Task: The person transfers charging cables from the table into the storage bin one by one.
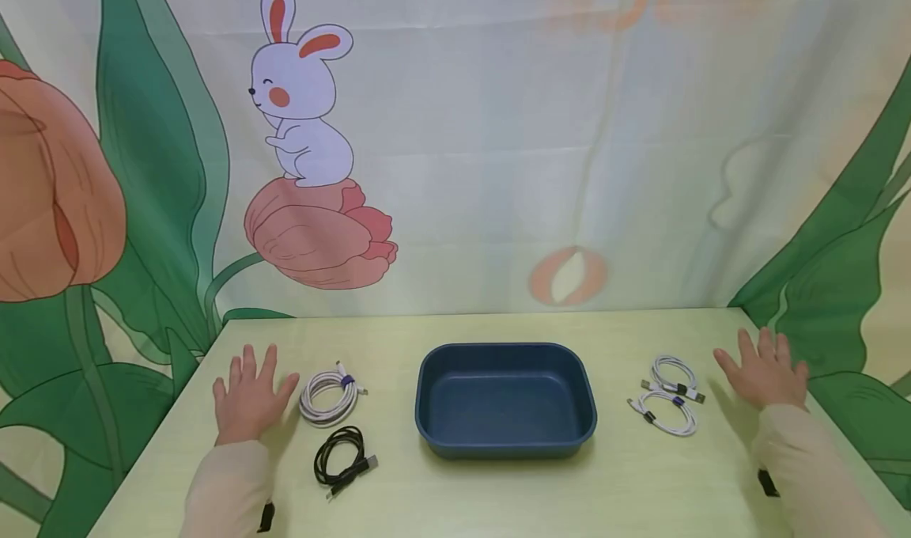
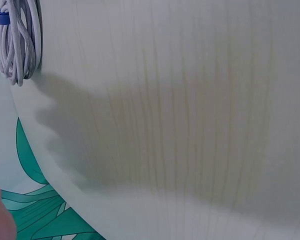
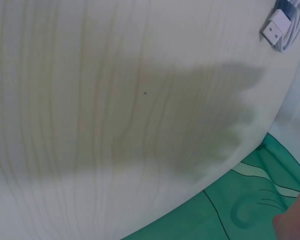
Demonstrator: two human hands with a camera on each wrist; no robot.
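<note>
My left hand is held over the left side of the table with its fingers spread, holding nothing. Just right of it lies a coiled white cable with a blue tie, which also shows in the left wrist view. A coiled black cable lies nearer the front. On the far right, my right hand has its fingers spread and holds nothing. To its left are two coiled white USB cables, one behind and one in front. A USB plug shows in the right wrist view.
A dark blue rectangular tray stands at the middle of the pale wood-grain table, between the cable groups. Behind the table hangs a curtain printed with a rabbit and tulips. Both hands cast shadows on the tabletop.
</note>
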